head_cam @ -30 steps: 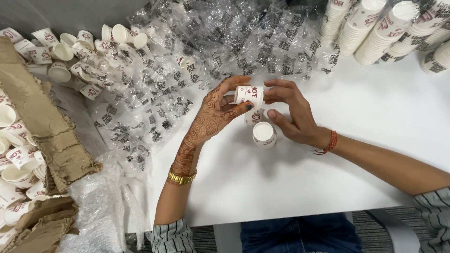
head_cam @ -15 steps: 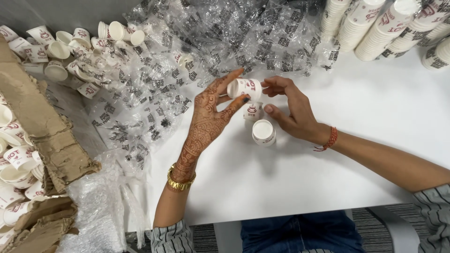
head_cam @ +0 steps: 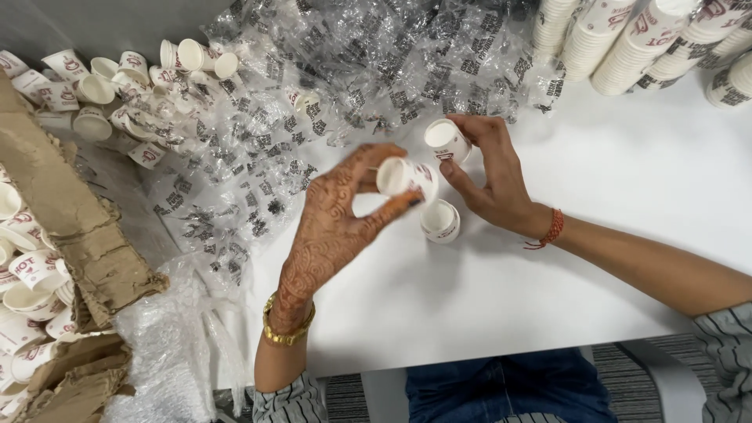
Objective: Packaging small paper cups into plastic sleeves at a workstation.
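Above the white table, the left hand, its back turned up and wrist bent, pinches a small paper cup on its side between thumb and fingertips. The right hand reaches in from the right, fingers curled around a second cup just behind the first. A third cup stands on the table beneath both hands, with crumpled plastic wrappers farther back.

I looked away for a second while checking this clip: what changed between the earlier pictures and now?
The two paper cups held together earlier are now apart: the left hand holds one cup, drawn slightly left, and the right hand holds the other cup, lifted up and away. The third cup stays standing on the white table, and the plastic wrappers lie as before.
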